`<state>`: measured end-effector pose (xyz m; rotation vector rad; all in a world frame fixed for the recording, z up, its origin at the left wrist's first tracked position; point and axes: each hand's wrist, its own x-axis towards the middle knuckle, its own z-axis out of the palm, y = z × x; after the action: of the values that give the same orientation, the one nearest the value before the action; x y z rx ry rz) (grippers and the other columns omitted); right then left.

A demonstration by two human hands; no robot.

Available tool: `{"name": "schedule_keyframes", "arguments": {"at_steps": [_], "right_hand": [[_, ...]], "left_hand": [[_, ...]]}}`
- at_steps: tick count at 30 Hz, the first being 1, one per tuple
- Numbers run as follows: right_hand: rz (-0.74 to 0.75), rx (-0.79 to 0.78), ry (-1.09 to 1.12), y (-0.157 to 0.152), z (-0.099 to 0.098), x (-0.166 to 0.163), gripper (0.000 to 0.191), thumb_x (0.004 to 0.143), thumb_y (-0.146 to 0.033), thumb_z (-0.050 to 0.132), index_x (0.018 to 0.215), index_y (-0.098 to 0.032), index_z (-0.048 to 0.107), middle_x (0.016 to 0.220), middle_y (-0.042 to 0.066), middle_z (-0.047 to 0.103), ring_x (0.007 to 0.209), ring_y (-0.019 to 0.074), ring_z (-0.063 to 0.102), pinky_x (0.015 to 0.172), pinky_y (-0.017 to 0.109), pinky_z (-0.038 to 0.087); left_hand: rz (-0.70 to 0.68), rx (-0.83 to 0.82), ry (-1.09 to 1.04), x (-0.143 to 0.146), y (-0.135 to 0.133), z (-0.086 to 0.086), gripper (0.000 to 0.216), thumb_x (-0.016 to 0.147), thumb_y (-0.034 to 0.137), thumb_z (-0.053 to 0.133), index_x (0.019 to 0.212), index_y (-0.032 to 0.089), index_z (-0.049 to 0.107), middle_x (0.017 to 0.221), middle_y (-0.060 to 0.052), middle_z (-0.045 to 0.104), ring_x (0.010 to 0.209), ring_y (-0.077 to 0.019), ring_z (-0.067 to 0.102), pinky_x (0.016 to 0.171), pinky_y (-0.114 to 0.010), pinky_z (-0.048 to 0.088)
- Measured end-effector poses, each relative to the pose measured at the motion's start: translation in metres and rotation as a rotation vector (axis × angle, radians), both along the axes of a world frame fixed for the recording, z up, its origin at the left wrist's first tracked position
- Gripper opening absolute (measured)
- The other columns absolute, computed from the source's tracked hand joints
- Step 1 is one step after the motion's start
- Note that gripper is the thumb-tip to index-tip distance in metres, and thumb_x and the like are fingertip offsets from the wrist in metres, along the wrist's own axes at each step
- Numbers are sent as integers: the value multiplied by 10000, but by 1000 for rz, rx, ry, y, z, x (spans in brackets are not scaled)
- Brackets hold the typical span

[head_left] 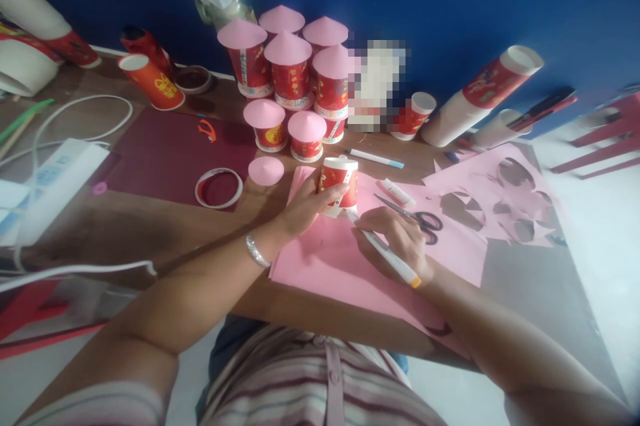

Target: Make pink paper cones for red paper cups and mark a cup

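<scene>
My left hand [309, 206] is wrapped round a red paper cup [338, 176] with white bands, held upright over pink paper sheets [320, 256]. In my right hand [395, 239] is a white marker pen [393, 258] with an orange end; its tip is at the lower edge of the cup. Scissors [420, 218] with dark handles and a small white tube [399, 192] lie just beyond my right hand. Left of the cup rests a loose pink paper cone [266, 171].
Several red cups with pink cone tops [289, 73] stand against the blue wall. Cut pink scraps [493, 206] spread at the right. A blue-capped marker [376, 159], a tape roll [219, 189], an orange cup [151, 83] and a white power strip [53, 189] with cables lie around.
</scene>
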<state>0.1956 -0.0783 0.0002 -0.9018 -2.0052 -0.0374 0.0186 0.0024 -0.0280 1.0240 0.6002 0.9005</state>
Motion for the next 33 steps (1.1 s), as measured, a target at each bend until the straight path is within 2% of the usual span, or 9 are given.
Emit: {"name": "schedule_keyframes", "arguments": {"at_steps": [12,24,29,33], "right_hand": [[-59,35,6,1,-3,0,202,918,-79,674,1040,-228,611,768,-13,695,631,147,703,547,268,574],[-18,-1,10,0,2,-2,211,910,-48,669,1034,-210,613,770,1,693,638,145,700,547,258,561],[-25,-9,13,-1,1,-2,206,921,-67,654,1038,-230,609,770,-13,694,630,138,695,546,257,561],[-34,9,19,-2,0,-2,213,905,-66,677,1025,-228,607,770,-11,690,623,138,692,539,255,557]], "left_hand": [[18,5,-10,1,-1,2,293,871,416,786,1034,203,667,963,-14,652,885,-152,609,811,-291,501],[23,12,11,1,-1,3,341,854,438,786,1072,204,665,979,-28,655,902,-172,620,824,-312,506],[10,10,9,1,0,3,326,860,430,783,1054,196,666,937,-19,649,858,-161,609,808,-309,496],[21,1,-14,1,-1,3,294,865,400,789,1046,198,673,980,-26,664,890,-163,626,803,-300,505]]}}
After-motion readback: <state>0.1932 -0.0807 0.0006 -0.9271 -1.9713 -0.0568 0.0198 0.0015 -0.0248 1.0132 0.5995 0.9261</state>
